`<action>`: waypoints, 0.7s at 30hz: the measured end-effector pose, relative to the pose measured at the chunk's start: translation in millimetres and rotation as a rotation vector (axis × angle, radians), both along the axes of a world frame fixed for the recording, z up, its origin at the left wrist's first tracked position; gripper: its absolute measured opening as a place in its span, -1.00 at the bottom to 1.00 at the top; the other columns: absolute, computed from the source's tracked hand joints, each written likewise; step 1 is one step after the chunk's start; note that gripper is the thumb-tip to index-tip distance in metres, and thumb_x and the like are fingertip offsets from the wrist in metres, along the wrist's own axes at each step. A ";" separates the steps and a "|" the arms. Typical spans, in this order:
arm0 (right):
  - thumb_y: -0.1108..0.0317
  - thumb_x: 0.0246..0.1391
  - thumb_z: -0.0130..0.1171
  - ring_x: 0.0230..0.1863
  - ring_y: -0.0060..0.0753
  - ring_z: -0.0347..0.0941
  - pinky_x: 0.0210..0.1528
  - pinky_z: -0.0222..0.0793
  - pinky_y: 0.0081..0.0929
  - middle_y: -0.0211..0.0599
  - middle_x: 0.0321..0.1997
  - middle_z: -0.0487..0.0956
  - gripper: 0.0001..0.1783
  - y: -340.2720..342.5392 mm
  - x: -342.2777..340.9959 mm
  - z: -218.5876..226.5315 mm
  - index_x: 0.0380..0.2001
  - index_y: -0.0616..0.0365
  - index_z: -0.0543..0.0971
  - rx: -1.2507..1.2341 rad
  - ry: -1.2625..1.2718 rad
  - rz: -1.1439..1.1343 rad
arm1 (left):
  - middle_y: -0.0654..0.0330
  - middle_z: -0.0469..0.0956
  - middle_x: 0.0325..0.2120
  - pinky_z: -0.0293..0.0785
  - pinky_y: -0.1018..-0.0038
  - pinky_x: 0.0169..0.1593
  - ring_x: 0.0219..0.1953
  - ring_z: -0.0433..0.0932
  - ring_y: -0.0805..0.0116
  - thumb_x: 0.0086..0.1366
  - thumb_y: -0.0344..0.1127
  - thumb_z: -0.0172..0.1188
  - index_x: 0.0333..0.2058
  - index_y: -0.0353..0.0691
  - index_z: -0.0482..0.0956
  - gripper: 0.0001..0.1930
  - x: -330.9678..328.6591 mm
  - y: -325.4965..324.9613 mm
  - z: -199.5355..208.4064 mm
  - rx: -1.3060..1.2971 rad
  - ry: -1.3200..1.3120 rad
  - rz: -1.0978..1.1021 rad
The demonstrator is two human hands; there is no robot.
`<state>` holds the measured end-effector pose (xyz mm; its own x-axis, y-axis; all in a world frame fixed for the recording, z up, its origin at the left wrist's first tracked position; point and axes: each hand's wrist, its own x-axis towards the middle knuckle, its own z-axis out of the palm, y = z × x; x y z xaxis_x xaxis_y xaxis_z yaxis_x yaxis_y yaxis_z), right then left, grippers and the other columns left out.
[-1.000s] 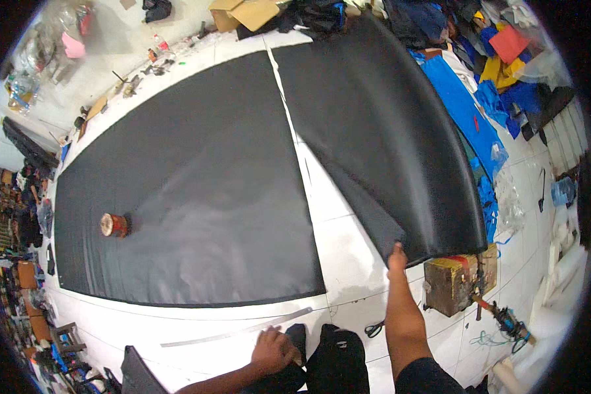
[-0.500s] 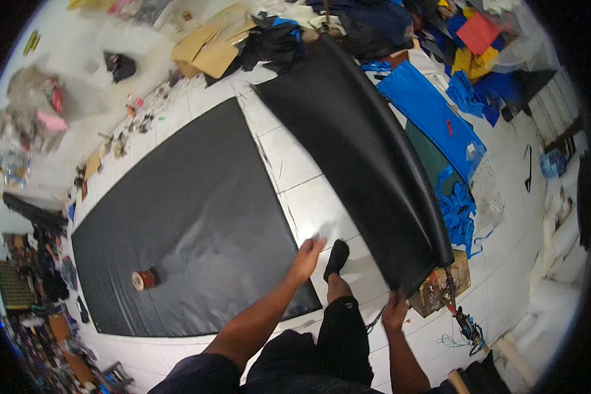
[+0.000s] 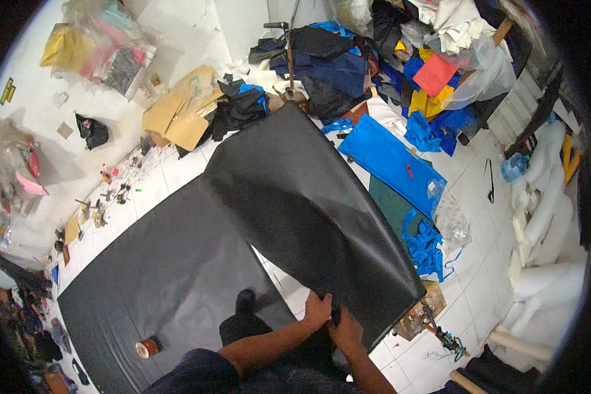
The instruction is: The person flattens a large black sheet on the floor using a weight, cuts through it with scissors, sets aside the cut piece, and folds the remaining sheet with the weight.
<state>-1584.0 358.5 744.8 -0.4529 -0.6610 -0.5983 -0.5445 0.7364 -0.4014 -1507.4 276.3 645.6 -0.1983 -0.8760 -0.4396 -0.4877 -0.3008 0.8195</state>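
Beyond left grip [image 3: 318, 309], right grip [image 3: 348, 332], black sheet [image 3: 302, 197]

Plain black with a grey sheen across right sheet [image 3: 295, 190] and left sheet [image 3: 144, 282]; white, gridded in thin dark lines, over the floor [image 3: 479, 243]. Bright blue on panel [image 3: 387, 154] and strips [image 3: 423, 248], dark green on cloth [image 3: 391, 202], red and yellow on scraps [image 3: 435, 74], tan on cardboard [image 3: 187, 121], pale-ended reddish brown on the spool [image 3: 150, 347].
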 end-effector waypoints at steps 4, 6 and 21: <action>0.27 -0.05 0.28 -0.03 0.12 0.53 0.05 0.42 -0.08 0.03 -0.07 0.60 -0.45 14.3 59.6 34.1 0.07 0.12 0.50 0.127 0.119 -0.077 | -0.09 0.52 -0.05 0.35 0.13 0.15 0.04 0.49 0.00 0.22 -0.34 0.18 0.06 -0.43 0.38 -0.54 67.5 -72.7 17.4 0.695 0.843 0.136; 0.36 -0.06 0.23 -0.12 0.13 0.56 -0.02 0.45 -0.09 0.02 -0.15 0.62 -0.58 30.7 98.8 56.1 -0.04 0.09 0.59 0.077 0.214 -0.138 | 0.06 0.54 -0.12 0.39 0.18 0.10 -0.05 0.50 0.11 0.29 -0.17 0.11 -0.06 -0.30 0.48 -0.64 118.7 -148.2 16.5 0.760 0.976 0.326; 0.30 -0.05 0.15 -0.24 0.20 0.57 -0.15 0.50 -0.03 0.15 -0.31 0.62 -0.74 115.7 299.0 8.0 -0.30 0.20 0.65 0.051 0.513 -0.376 | -0.13 0.46 0.04 0.32 0.27 0.16 0.03 0.49 0.03 0.18 -0.45 0.26 0.08 -0.58 0.33 -0.46 317.7 -338.4 20.5 0.188 0.587 0.225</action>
<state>-1284.9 474.1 752.7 -0.8859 -0.3770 -0.2703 -0.3584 0.9262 -0.1173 -1189.8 -62.0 666.0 -0.2732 -0.8431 -0.4633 0.1164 -0.5070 0.8540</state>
